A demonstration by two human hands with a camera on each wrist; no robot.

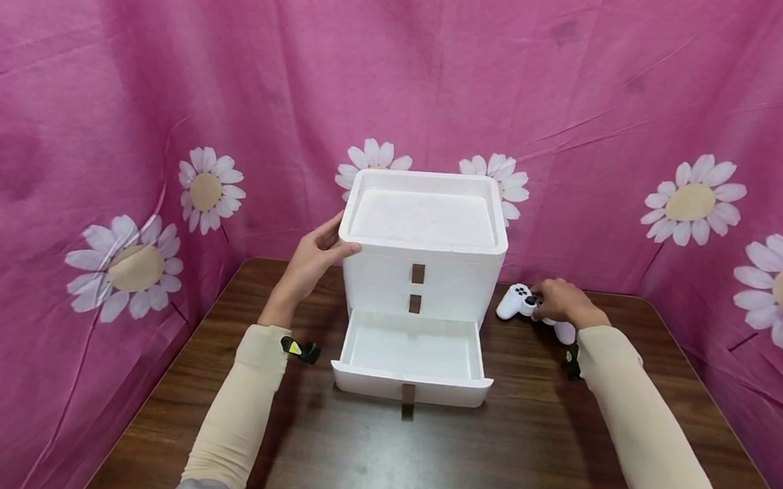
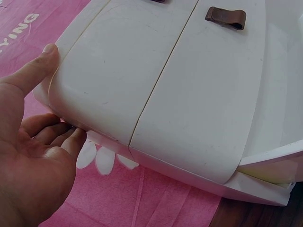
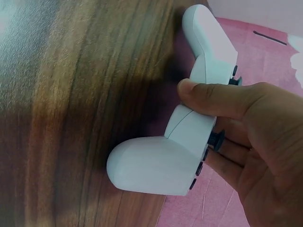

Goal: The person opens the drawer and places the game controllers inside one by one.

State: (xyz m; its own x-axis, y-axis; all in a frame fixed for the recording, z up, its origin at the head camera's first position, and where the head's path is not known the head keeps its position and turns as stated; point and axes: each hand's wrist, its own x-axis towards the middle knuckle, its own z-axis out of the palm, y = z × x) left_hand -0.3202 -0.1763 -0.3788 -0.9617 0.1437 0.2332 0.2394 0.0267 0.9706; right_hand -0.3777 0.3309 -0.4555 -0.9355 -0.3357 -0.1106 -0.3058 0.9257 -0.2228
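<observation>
A white drawer unit (image 1: 378,285) stands in the middle of the table, its bottom drawer (image 1: 368,385) pulled out with a bare white inside. My left hand (image 1: 307,265) holds the unit's upper left corner; in the left wrist view the thumb (image 2: 47,53) lies on the front edge and the fingers bend against the side. To the right of the unit, my right hand (image 1: 568,302) grips a white game controller (image 1: 513,303) by its middle. The right wrist view shows the thumb (image 3: 213,98) across the controller (image 3: 147,163), with dark thumbsticks beside the fingers.
Brown pull tabs (image 1: 418,274) hang on the drawer fronts. The unit's top is a shallow rimmed tray (image 1: 426,243). Under everything is a dark wooden table (image 1: 377,456). A pink curtain (image 1: 437,73) with white daisies surrounds the back and sides.
</observation>
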